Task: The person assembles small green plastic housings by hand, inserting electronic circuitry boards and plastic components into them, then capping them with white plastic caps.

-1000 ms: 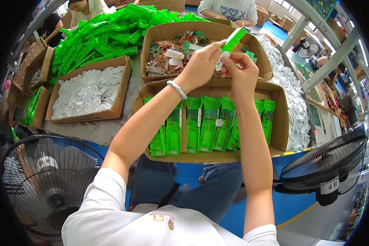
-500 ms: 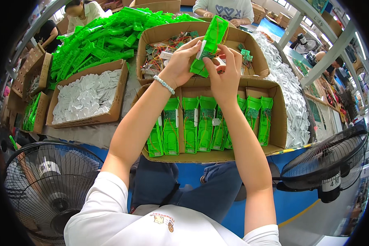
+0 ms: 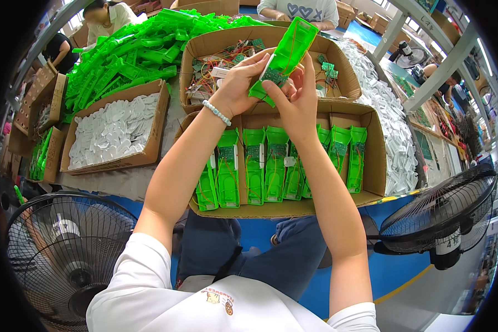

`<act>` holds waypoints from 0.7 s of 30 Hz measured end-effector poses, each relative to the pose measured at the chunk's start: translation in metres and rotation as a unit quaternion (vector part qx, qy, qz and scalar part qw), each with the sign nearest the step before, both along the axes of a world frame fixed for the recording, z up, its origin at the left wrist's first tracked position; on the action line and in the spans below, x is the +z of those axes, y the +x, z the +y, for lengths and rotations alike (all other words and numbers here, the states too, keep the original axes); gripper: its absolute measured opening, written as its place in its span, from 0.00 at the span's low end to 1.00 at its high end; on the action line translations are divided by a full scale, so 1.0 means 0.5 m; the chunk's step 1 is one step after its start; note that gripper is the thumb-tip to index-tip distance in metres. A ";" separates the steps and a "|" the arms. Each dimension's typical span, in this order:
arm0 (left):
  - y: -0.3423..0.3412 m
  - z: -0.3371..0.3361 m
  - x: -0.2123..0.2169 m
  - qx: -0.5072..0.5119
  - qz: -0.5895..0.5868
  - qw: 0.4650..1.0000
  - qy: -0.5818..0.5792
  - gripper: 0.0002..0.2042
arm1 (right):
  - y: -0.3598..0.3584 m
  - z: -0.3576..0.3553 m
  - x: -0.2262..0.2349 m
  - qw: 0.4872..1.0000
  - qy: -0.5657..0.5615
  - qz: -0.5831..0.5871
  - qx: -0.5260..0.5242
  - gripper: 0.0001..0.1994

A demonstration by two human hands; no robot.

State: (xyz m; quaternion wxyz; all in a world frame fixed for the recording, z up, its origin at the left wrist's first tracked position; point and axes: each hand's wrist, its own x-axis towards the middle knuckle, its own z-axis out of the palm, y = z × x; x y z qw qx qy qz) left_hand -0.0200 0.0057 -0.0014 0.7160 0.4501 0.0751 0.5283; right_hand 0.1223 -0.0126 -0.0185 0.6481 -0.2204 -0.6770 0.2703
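A bright green plastic housing (image 3: 293, 48) is held up at a tilt above the boxes, with a green circuit board (image 3: 273, 76) and thin wires inside it. My left hand (image 3: 239, 83) grips its left edge, where a narrow white part shows. The thumb of my right hand (image 3: 297, 108) presses on the board end, while its other fingers curl behind and are partly hidden. Below my hands, a cardboard box (image 3: 249, 211) holds a row of similar green housings (image 3: 255, 171) with boards and wires. Behind them, another box (image 3: 205, 41) contains loose circuit boards and tangled wires (image 3: 207, 74).
A heap of green housings (image 3: 122, 66) rises at the far left, behind a box of white plastic pieces (image 3: 113, 130). More white pieces (image 3: 395, 133) lie along the right. Black fans (image 3: 72, 249) stand at both sides. Two people (image 3: 108, 22) sit across the table; others are farther off.
The green housing has turned slightly and leans more to the right, showing more of its inside. Both hands have shifted a little left, and the right thumb has moved along the board.
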 end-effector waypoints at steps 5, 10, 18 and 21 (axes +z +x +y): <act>0.001 -0.007 0.000 0.012 0.062 0.998 0.023 0.18 | 0.002 -0.016 0.015 0.989 -0.081 0.079 0.091 0.35; 0.004 -0.009 0.000 0.018 0.086 0.996 0.016 0.18 | 0.004 -0.017 0.024 0.988 -0.118 0.069 0.069 0.32; 0.008 -0.018 0.007 0.040 0.096 0.995 -0.006 0.18 | 0.001 -0.019 0.022 0.986 -0.134 0.086 0.054 0.31; 0.016 -0.027 0.011 0.068 0.106 0.991 -0.032 0.18 | 0.004 -0.022 0.019 0.987 -0.142 0.073 0.031 0.32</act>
